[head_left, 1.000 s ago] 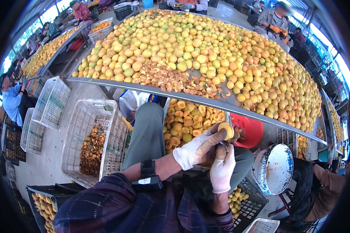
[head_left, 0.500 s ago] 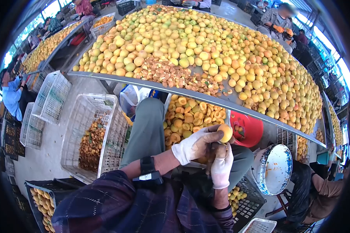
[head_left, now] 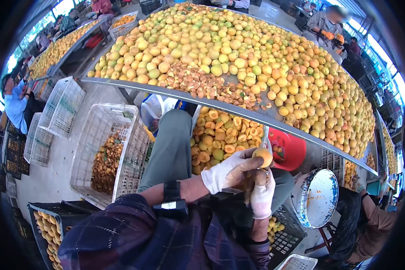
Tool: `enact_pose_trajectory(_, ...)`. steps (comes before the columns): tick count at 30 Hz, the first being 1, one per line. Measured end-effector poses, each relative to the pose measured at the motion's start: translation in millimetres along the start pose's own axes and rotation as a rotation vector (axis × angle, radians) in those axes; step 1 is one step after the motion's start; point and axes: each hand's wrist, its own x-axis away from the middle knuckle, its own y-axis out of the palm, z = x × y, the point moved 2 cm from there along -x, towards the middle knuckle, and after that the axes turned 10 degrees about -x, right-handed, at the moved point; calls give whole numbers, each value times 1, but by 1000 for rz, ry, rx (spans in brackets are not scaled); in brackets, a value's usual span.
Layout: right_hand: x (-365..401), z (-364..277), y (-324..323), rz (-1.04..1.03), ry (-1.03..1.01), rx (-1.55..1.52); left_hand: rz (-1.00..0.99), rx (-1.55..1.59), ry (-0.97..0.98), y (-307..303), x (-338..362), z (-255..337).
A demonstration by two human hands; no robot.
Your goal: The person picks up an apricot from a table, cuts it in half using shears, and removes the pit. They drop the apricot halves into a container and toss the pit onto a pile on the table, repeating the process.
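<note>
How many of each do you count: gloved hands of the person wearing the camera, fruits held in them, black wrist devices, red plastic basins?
White-gloved hands: 2, the left hand and the right hand
Yellow-orange round apricot, pinched in the left hand: 1
Black wrist-worn device, on the left arm: 1
Red round plastic basin: 1
Total: 5

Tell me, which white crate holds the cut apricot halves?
The crate under the edge of the table, just beyond the left hand and its apricot, right of the leg. The other crate, left of the leg, holds brown pits instead.
</note>
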Motion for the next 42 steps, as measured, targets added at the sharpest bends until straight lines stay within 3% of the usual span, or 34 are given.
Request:
enact_pose_trajectory(2, 3, -20, -2, -83, 102, 69, 24, -422, 21, -12, -2, 12)
enact_pose_trajectory(3, 1, -21, -9, -82, 105, 69, 25, -421, 19, -14, -3, 22)
enact_pose_trajectory(5, 0, -20, -18, -221, 93, 242, -112, -974, 73, -10, -1, 48)
enact_pose_trajectory(6, -2, -18, -18, -223, -39, 287, -77, -1041, -5, 0, 5, 60)
enact_pose_trajectory(11, -8, -29, -31, -377, 93, 463, -138, -1299, -8, -19, 2, 54)
enact_pose_trajectory(13, -10, -36, -31, -306, 413, 273, -158, -1063, 41, -21, -1, 48)
enact_pose_trajectory(14, -10, -36, -26, -199, 335, 144, -162, -1061, 43, -23, -2, 44)
enact_pose_trajectory(15, -6, -29, -26, -179, 198, -383, -134, -845, -45, -25, -2, 40)
enact_pose_trajectory(16, -11, -31, -24, -97, 93, -394, -105, -629, -131, -26, -3, 35)
enact_pose_trajectory(17, -19, -35, -17, -17, -13, -406, -108, -631, -131, -22, -1, 32)
enact_pose_trajectory(18, -25, -39, -5, -11, -16, -410, -70, -429, -146, -17, 2, 29)
enact_pose_trajectory(20, -33, -58, 8, 228, -347, -522, 13, -113, -199, -16, 1, 18)
enact_pose_trajectory(23, -41, -77, 3, 334, -390, -685, 78, 31, -224, -14, -5, 8)
enact_pose_trajectory(29, -48, -83, 21, 343, -515, -505, 127, 173, -286, -6, -5, -3)
enact_pose_trajectory(32, -48, -78, 22, 429, -453, -479, 187, 276, -277, 0, -2, -3)
enact_pose_trajectory(35, -53, -70, 16, 390, -331, -721, 214, 373, -226, 2, -1, -6)
enact_pose_trajectory(39, -58, -67, 20, 310, -389, -603, 232, 400, -155, 6, -1, -16)
enact_pose_trajectory(42, -57, -65, 24, 368, -261, -625, 271, 364, -119, 12, 3, -16)
